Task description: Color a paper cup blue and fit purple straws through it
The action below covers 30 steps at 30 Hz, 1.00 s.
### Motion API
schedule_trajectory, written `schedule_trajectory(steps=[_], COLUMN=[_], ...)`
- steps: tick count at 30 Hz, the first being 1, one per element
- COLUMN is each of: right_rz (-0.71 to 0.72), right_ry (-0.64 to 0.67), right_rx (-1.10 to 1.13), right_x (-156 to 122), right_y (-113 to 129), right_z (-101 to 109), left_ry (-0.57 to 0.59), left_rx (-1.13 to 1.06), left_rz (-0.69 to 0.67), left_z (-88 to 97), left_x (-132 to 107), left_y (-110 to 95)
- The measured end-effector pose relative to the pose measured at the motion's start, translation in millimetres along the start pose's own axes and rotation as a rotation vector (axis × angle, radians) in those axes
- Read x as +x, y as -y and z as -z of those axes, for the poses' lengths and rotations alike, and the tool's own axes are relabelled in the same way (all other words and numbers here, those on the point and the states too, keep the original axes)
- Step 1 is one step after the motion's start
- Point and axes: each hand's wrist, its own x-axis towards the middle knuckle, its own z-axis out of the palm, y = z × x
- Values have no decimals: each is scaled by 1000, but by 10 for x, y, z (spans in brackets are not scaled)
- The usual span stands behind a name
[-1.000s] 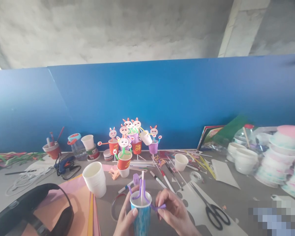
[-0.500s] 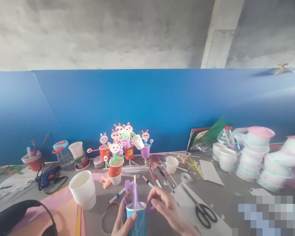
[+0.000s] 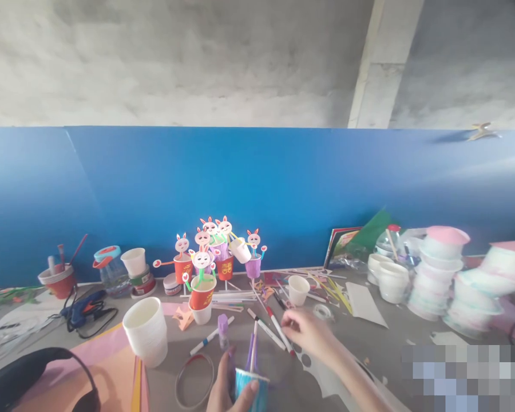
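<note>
My left hand (image 3: 228,395) is at the bottom edge, closed round a blue paper cup (image 3: 251,392). A purple pipe cleaner (image 3: 251,352) and a thin stick (image 3: 254,337) rise out of the cup. My right hand (image 3: 309,335) is off the cup and stretched forward over the table. Its fingers are loosely spread with nothing in them, just above the red-tipped markers (image 3: 278,332) and close to a roll of clear tape (image 3: 324,312). Finished bunny cups (image 3: 214,257) stand at the back by the blue wall.
A stack of white cups (image 3: 146,335) stands to the left, with a wire ring (image 3: 195,380) and a purple glue stick (image 3: 223,327) near it. A glue gun (image 3: 86,309), black headphones (image 3: 34,377), a small white cup (image 3: 298,289) and stacked bowls (image 3: 438,280) lie around.
My right hand has let go of the pipe cleaner at the cup and reached forward toward the markers. The cup has sunk lower in view in my left hand.
</note>
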Motion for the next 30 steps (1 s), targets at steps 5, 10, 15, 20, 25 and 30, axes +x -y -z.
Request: schedule_trajectory(steps=[5,10,15,20,25,30], right_rz=[24,-4,-32,8,57,97], right_ry=[199,193,168,198,244,199], right_rx=[-148,-190,-162,-99,-43,-7], right_x=[207,355,159,-168,-367,-452], right_y=[169,269,281,344,451,509], right_z=[-353,-175,-54,-172,-224,-216], left_ry=[60,132,163,253,214,162], left_rx=[337,752,1065,1337,1387,1477], left_rz=[-82,14,28,128,71,-75], left_z=[-12,2,-43,23,328,605], left_x=[14,-6,-67,-117,-185,-175], left_y=[-24,-153,-383,-745,-1197,-1140])
